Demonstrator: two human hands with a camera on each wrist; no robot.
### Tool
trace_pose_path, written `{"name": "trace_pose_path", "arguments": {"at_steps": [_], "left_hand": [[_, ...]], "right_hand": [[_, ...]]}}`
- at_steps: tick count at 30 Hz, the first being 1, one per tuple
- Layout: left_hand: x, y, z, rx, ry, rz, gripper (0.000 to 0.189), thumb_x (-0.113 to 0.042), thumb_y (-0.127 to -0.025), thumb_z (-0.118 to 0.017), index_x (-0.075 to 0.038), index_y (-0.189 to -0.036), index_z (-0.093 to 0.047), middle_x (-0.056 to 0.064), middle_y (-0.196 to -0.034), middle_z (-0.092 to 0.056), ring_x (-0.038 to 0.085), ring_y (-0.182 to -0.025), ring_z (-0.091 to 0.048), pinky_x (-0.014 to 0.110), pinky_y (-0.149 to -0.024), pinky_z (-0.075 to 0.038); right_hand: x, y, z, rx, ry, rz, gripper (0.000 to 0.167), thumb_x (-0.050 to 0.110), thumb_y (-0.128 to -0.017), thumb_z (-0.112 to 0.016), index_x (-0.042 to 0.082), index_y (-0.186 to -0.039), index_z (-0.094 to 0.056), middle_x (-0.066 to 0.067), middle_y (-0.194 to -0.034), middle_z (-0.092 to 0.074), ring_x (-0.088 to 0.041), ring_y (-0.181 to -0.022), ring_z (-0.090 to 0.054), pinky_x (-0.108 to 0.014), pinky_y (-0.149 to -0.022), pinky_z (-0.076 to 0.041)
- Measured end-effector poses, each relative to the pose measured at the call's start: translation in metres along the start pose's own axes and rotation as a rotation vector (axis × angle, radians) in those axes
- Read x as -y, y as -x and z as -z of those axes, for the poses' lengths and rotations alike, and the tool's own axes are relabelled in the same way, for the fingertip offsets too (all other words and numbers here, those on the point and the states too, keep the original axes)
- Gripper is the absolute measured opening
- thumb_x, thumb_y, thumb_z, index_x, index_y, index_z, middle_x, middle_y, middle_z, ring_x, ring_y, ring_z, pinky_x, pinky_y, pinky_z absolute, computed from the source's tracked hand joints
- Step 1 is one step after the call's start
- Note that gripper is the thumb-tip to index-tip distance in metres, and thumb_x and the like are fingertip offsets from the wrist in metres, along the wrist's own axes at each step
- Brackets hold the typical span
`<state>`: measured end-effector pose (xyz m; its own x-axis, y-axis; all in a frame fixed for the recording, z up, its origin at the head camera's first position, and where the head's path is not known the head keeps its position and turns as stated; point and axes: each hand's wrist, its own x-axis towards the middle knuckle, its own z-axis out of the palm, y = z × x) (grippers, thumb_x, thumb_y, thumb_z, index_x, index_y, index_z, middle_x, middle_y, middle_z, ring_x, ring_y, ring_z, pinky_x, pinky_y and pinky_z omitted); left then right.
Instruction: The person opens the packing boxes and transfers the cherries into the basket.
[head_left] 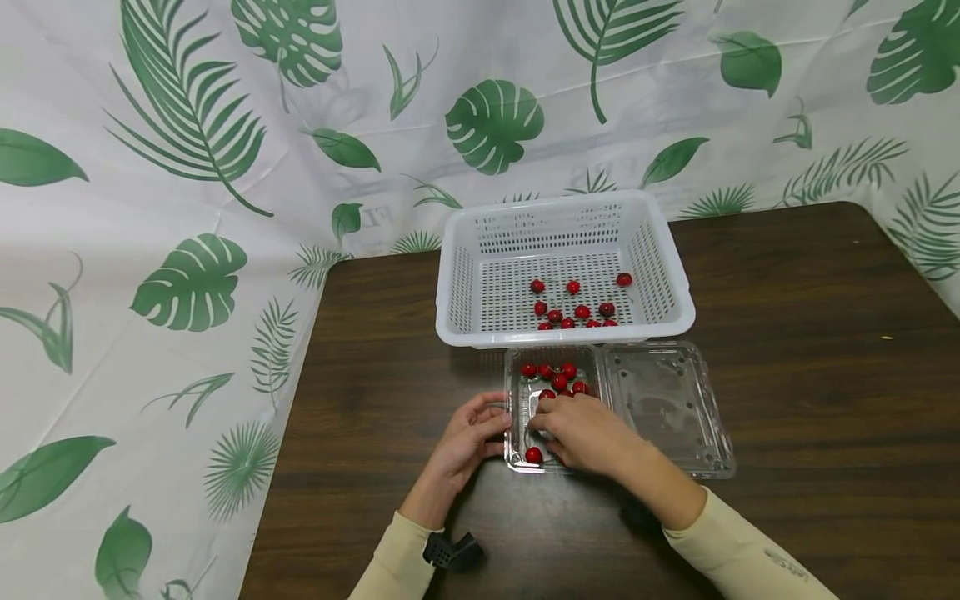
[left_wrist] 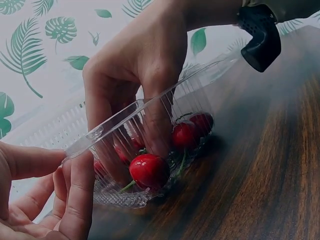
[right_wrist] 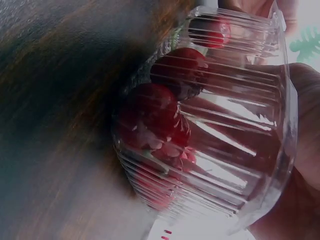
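A clear plastic clamshell box [head_left: 516, 429] stands on the table with its lid folded back, and several red cherries lie in it. My left hand [head_left: 468, 442] pinches the box's left rim between thumb and fingers. Inside the box, my right hand [head_left: 585, 429] reaches down with bent fingers. A cherry [left_wrist: 149, 171] with a green stem sits between its fingertips at the left wall. Another cherry [head_left: 533, 455] lies in the near left corner. Through the ribbed wall in the right wrist view, more dark red cherries [right_wrist: 150, 112] are bunched together.
Directly behind the box stands a white perforated basket [head_left: 461, 329] with several cherries [head_left: 582, 312] on its bottom. The open lid [head_left: 667, 408] lies flat to the right of the box. Dark wooden table [head_left: 810, 375] extends on both sides, backed by a leaf-print cloth [head_left: 390, 192].
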<state>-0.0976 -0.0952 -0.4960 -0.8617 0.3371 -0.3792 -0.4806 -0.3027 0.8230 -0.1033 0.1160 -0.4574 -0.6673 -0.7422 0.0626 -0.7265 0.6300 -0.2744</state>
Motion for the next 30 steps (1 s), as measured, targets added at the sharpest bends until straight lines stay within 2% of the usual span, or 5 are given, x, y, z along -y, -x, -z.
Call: {"name": "trace_pose_path", "arguments": {"at_steps": [8,17,25,30], "left_hand": [[0.000,0.000,0.000,-0.002,-0.005,0.002,0.035,0.001,-0.092,-0.062,-0.001,-0.126,-0.050,0.007,-0.097,-0.060,0.015,-0.077,-0.061,0.028,-0.060,-0.055],[0.000,0.001,0.000,-0.009,-0.009,0.000,0.036,0.000,-0.091,-0.064,-0.002,-0.125,-0.051,0.006,-0.095,-0.061,0.015,-0.076,-0.061,0.028,-0.060,-0.055],[0.001,0.000,0.001,-0.009,-0.012,-0.004,0.036,0.000,-0.091,-0.064,-0.001,-0.124,-0.051,0.006,-0.094,-0.062,0.015,-0.075,-0.060,0.028,-0.060,-0.054],[0.001,0.000,0.001,-0.015,-0.011,-0.001,0.034,0.000,-0.092,-0.064,-0.003,-0.123,-0.052,0.005,-0.093,-0.062,0.014,-0.074,-0.060,0.028,-0.060,-0.054]], "right_hand": [[0.001,-0.002,0.001,0.041,-0.035,-0.021,0.012,0.012,-0.078,-0.080,0.015,-0.088,-0.074,0.006,-0.079,-0.058,-0.011,-0.066,-0.057,-0.028,-0.054,-0.047],[0.001,0.001,0.007,0.074,-0.025,-0.040,0.006,0.016,-0.078,-0.079,0.019,-0.081,-0.074,0.010,-0.073,-0.056,-0.013,-0.067,-0.059,-0.030,-0.059,-0.049],[0.001,0.002,0.015,0.139,-0.057,-0.038,0.008,0.016,-0.075,-0.080,0.018,-0.078,-0.074,0.009,-0.073,-0.060,-0.012,-0.065,-0.059,-0.032,-0.059,-0.050],[0.000,0.004,0.020,0.178,-0.033,-0.047,0.016,0.013,-0.073,-0.080,0.020,-0.068,-0.067,0.009,-0.068,-0.055,-0.014,-0.061,-0.055,-0.034,-0.057,-0.048]]}}
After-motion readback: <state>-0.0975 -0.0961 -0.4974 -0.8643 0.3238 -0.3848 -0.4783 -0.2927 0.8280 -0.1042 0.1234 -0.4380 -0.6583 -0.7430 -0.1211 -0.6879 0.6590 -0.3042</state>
